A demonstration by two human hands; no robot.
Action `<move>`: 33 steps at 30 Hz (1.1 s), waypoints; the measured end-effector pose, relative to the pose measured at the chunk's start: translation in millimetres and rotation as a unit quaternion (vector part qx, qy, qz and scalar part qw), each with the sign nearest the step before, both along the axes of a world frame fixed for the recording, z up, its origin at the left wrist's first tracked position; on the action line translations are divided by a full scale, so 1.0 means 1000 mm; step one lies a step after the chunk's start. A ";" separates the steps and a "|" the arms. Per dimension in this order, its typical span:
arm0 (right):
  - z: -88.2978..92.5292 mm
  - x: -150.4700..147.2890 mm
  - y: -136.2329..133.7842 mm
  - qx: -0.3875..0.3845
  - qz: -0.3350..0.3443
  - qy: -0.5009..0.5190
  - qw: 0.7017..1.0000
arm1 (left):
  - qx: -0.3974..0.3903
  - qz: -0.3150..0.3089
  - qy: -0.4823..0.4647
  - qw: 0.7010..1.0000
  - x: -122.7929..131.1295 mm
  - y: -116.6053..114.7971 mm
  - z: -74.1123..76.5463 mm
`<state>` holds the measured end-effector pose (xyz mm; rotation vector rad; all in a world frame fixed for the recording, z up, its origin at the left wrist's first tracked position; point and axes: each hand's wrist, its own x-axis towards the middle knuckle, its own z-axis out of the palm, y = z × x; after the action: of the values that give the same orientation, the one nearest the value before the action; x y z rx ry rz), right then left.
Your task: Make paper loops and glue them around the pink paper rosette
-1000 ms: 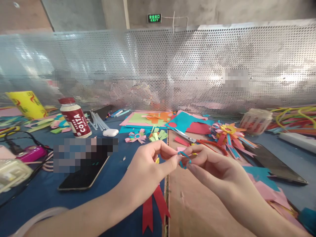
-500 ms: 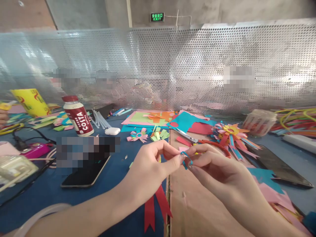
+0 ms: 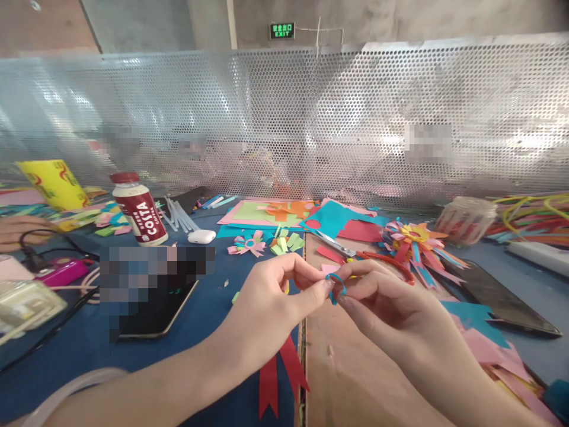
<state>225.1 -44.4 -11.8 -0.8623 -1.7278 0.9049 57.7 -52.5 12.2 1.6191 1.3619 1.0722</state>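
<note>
Between my fingertips is a small blue paper ring (image 3: 336, 277), held just above the board. My left hand (image 3: 278, 296) pinches its left side between thumb and forefinger. On the other side, the thumb and fingers of my right hand (image 3: 391, 302) are closed on it too. Red scissors (image 3: 371, 255) lie right behind my right hand, their handles partly hidden by it. A red paper ribbon (image 3: 269, 385) with notched ends sticks out below my left wrist. Past my left hand are a pink-and-blue paper flower (image 3: 248, 243) and green paper strips (image 3: 288, 242).
A brown board (image 3: 342, 379) covers part of the blue table. Coloured paper sheets (image 3: 240, 214) and a finished-looking paper rosette (image 3: 415, 237) lie behind. A coffee bottle (image 3: 138, 210), a phone (image 3: 160, 314) and an earbud case (image 3: 202, 237) stand left; another person's hand (image 3: 22, 232) is far left.
The blue ring has turned a little between my fingers, its loop showing rounder. Both hands stay almost in place. At far left, the other person's hand has come further into view.
</note>
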 end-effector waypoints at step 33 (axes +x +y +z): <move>-0.002 -0.002 0.002 0.013 -0.004 0.007 1.000 | -0.018 -0.016 -0.031 0.999 0.000 0.002 -0.003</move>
<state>223.4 -42.3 -13.6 -0.8438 -1.7202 0.8784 58.0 -50.5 8.9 1.5639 1.3029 1.0636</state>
